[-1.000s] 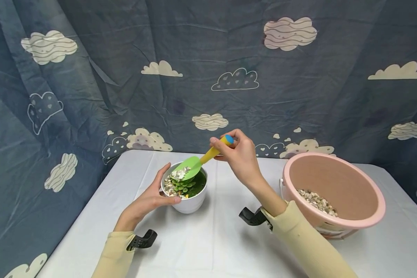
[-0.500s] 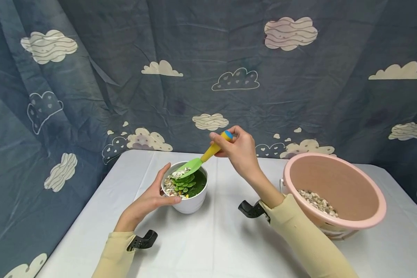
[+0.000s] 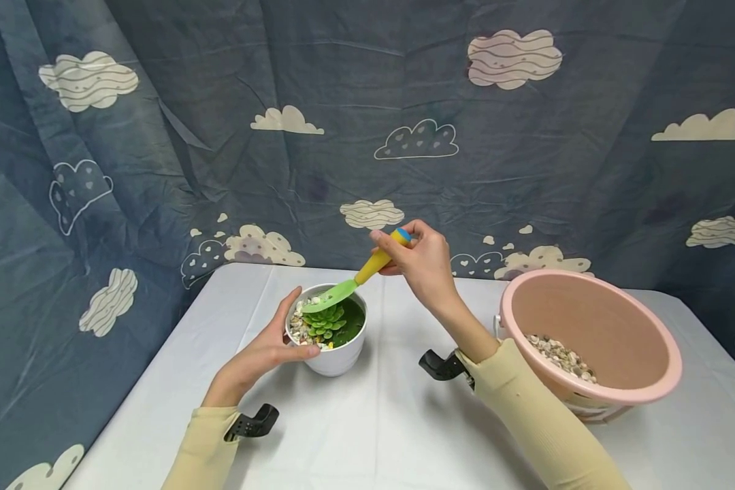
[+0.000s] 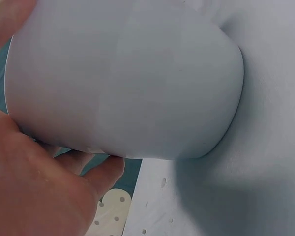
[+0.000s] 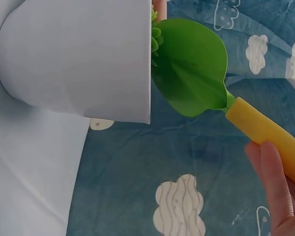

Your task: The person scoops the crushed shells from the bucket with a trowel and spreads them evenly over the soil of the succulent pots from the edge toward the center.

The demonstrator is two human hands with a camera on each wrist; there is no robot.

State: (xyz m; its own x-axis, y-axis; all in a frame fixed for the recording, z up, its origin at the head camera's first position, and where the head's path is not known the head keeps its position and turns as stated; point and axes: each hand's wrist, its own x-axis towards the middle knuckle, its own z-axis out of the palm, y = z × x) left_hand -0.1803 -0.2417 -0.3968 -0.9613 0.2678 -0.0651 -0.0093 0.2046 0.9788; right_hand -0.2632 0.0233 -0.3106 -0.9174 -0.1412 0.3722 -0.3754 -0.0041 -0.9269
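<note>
My left hand [image 3: 260, 354] holds the white flower pot [image 3: 337, 359] on its left side, thumb in front and fingers behind. In the left wrist view, fingers [image 4: 105, 172] lie against the pot's wall. Inside sit a green succulent [image 3: 323, 325] and pale pebbles [image 3: 299, 332] along the left, with dark green surface at the right. My right hand [image 3: 427, 269] pinches the yellow handle of a small garden trowel [image 3: 376, 263]. Its green blade [image 5: 191, 64] tilts down over the pot's opening, close to the succulent; the right wrist view shows the blade's underside.
A pink bucket [image 3: 670, 354] stands at the right of the white-covered table [image 3: 404, 435], with pebbles [image 3: 559, 356] in its bottom. Behind the table hangs a dark blue cloth [image 3: 318, 170] with cloud prints.
The trowel blade has tipped further, and the white pebbles that lay on it have slid off into the pot. My right hand rose slightly; the left stayed on the pot.
</note>
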